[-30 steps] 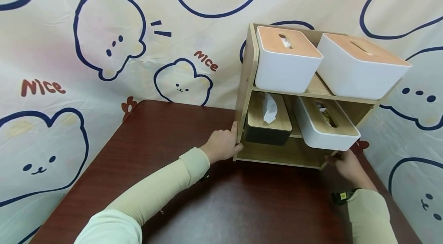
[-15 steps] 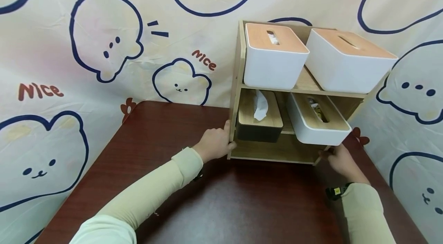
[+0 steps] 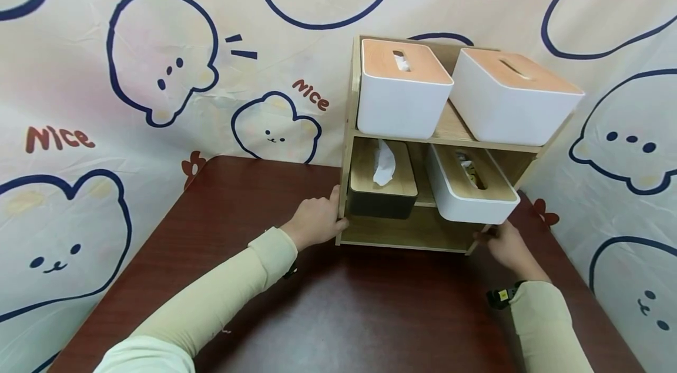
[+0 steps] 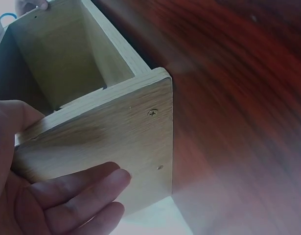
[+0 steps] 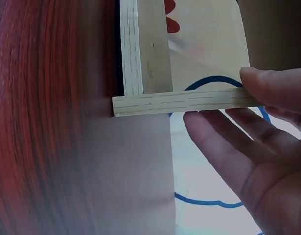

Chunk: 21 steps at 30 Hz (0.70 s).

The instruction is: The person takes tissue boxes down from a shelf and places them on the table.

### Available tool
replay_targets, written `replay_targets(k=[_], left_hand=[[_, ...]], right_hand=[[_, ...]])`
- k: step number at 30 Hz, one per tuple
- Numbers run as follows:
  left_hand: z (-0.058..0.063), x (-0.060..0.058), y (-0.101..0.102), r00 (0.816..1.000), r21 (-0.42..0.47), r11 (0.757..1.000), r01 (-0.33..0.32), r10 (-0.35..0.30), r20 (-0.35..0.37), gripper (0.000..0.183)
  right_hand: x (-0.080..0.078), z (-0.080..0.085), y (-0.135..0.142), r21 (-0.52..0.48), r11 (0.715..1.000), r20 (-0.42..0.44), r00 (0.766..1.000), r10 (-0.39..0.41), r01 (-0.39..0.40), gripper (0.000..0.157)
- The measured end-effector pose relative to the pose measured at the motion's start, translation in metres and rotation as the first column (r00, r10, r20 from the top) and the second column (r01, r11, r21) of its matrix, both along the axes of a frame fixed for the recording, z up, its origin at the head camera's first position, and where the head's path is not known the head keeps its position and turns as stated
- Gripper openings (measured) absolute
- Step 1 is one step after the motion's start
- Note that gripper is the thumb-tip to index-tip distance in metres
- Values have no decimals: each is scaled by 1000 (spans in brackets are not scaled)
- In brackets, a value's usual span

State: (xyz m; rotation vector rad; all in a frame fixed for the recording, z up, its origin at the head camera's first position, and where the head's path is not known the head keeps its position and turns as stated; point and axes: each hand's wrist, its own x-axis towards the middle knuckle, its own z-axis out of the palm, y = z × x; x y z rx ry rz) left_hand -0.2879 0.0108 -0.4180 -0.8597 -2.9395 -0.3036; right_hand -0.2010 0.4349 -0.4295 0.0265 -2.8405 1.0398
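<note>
Red-brown lettering [image 3: 60,138] on the backdrop [image 3: 174,185] reads "Nice" beyond the left edge of the surface [image 3: 370,314] and again beyond its far edge; I can read no brand. My left grip [image 3: 314,221] is clamped on the left panel [image 4: 140,152] of the wooden shelf unit [image 3: 404,232], which stands toward the far-right corner. I judge it stiff and fairly heavy; its tissue boxes [image 3: 404,106] may slide if tilted. Hold both side panels low. My right grip [image 3: 512,247] pinches the right panel [image 5: 189,101].

Pale wooden shelf unit [image 3: 404,234], open-fronted, upright on the dark red-brown table [image 3: 391,308]
</note>
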Motion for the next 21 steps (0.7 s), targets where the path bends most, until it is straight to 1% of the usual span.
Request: replay_targets(k=[5, 12, 16, 21], left_hand=[[2, -1, -10, 1000, 20, 1000, -16, 16, -5, 84], [-2, -2, -28, 999, 20, 998, -53, 53, 2, 85], [-2, -3, -36, 999, 41, 998, -52, 52, 0, 84], [-2, -6, -44, 999, 75, 996, -48, 49, -13, 81]], right_hand=[[-3, -1, -8, -13, 1000, -11, 1000, 17, -17, 52], [-8, -6, -22, -17, 999, 10, 1000, 29, -28, 51], [-9, -8, -28, -23, 998, -8, 999, 51, -51, 54], [-12, -5, -34, -36, 997, -19, 997, 74, -75, 60]])
